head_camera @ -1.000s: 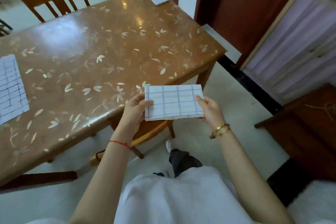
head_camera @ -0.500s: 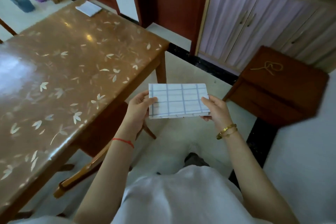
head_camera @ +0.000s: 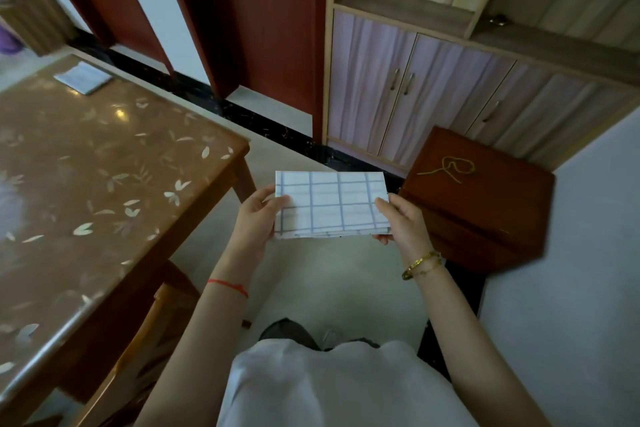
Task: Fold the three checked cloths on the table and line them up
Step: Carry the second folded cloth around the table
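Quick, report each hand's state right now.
Left hand: holding the left end of the folded white cloth with blue checks.
Right hand: holding the right end of the same cloth.

forearms outstretched, left grip (head_camera: 257, 218) and right grip (head_camera: 403, 222) pinching cloth (head_camera: 330, 204) ends

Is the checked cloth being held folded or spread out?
Folded: the checked cloth is a small rectangle with layered edges along its bottom, held at each end by the left hand and right hand.

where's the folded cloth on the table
Head view, upper left: the folded cloth lies at the table's far corner, away from the checked cloth in the left hand and right hand.
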`<action>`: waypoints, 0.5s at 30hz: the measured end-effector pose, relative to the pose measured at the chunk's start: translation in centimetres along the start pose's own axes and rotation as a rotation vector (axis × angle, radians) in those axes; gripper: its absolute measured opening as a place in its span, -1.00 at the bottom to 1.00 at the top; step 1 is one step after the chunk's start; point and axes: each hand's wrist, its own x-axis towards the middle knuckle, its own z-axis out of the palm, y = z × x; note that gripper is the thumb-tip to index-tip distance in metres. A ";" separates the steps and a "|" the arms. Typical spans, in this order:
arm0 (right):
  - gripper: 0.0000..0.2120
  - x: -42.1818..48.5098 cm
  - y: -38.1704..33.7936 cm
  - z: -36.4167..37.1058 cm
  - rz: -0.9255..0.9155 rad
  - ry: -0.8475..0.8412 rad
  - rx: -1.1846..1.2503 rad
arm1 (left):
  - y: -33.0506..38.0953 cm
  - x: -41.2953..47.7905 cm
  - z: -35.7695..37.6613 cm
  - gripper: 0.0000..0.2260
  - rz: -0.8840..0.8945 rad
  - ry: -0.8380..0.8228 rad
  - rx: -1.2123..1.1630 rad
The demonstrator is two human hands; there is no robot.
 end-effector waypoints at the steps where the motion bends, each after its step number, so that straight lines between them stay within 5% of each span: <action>1: -0.84 0.8 -0.2 -0.4 0.002 0.002 -0.001 | 0.3 0.7 0.5 -0.71 -0.002 -0.005 0.003; 15: -0.83 18.2 -4.1 0.1 0.052 0.001 0.039 | 5.9 17.4 4.2 -0.77 0.008 0.005 -0.020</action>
